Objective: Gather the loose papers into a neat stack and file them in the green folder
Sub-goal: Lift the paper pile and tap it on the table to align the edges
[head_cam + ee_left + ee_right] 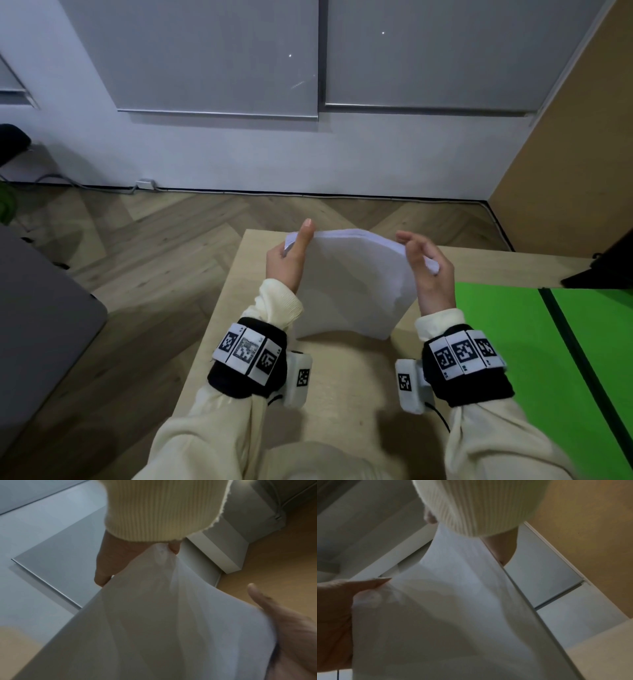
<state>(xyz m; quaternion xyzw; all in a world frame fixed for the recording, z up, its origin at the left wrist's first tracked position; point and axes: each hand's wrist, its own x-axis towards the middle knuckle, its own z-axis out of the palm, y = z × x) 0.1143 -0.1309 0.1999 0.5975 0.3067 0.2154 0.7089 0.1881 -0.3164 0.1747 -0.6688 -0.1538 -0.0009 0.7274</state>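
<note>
A stack of white papers stands on its lower edge on the light wooden table, bowed at the top. My left hand grips its upper left corner, thumb on the near face. My right hand grips the upper right corner with curled fingers. The left wrist view shows the papers running from my left thumb to the other hand. The right wrist view shows the sheets pinched by my right hand. The green folder lies open on the table to the right.
A dark object sits at the table's back right, just behind the folder. A grey surface stands to the left across a strip of wooden floor. A white wall with blinds is ahead, and a brown panel at the right.
</note>
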